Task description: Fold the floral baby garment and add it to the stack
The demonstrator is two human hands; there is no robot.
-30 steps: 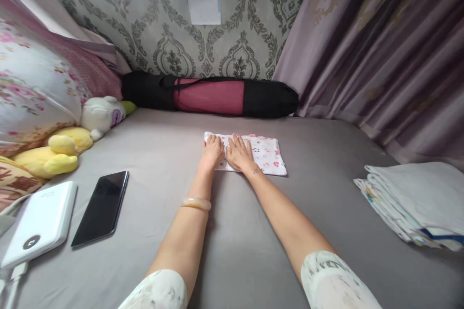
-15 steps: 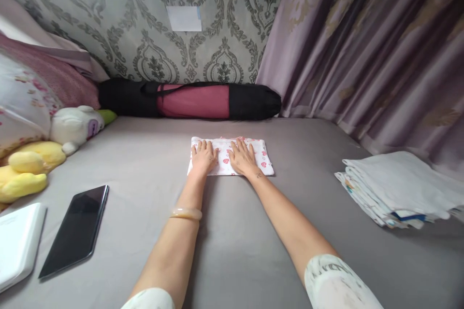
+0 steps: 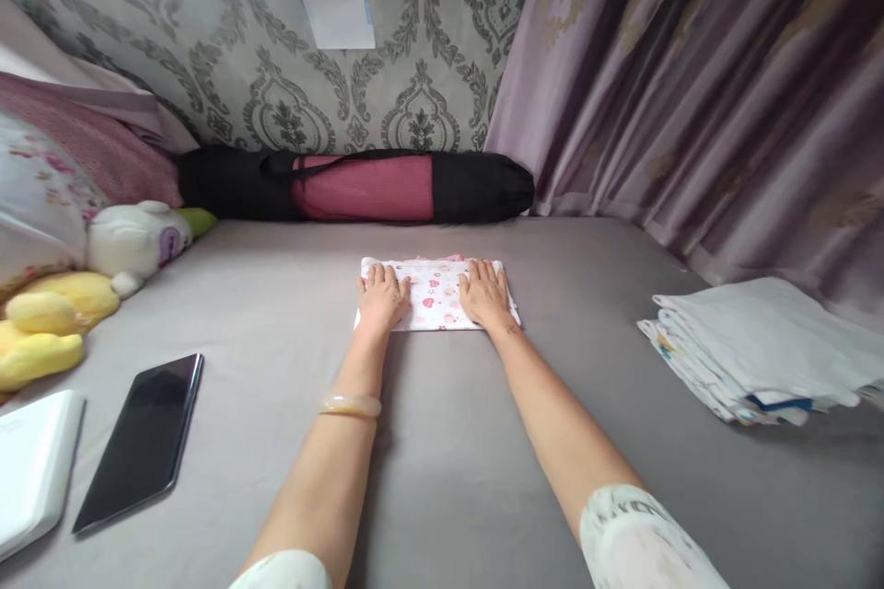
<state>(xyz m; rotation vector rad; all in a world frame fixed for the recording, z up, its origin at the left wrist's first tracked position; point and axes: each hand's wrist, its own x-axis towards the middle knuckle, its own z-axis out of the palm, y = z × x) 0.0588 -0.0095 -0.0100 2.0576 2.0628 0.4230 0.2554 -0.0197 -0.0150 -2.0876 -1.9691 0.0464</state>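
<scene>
A folded white cloth with pink and red prints (image 3: 435,299) lies flat on the grey bed sheet (image 3: 442,442) in front of me. My left hand (image 3: 384,294) rests palm down on its left part, fingers stretched out. On its right part lies my right hand (image 3: 484,294), also flat with the fingers extended. The printed middle of the cloth shows between the two hands. A bit of pink fabric sticks out along the far edge.
To the right is a stack of folded light cloths (image 3: 760,340). At the left lie a black phone (image 3: 142,442), a white box-like device (image 3: 34,469), a yellow plush toy (image 3: 48,331) and a white plush toy (image 3: 134,244). A long black and maroon bag (image 3: 366,189) lies along the wall.
My right hand has slid right across the cloth, so the hands are farther apart and more of the print shows. My left hand stays near the left end.
</scene>
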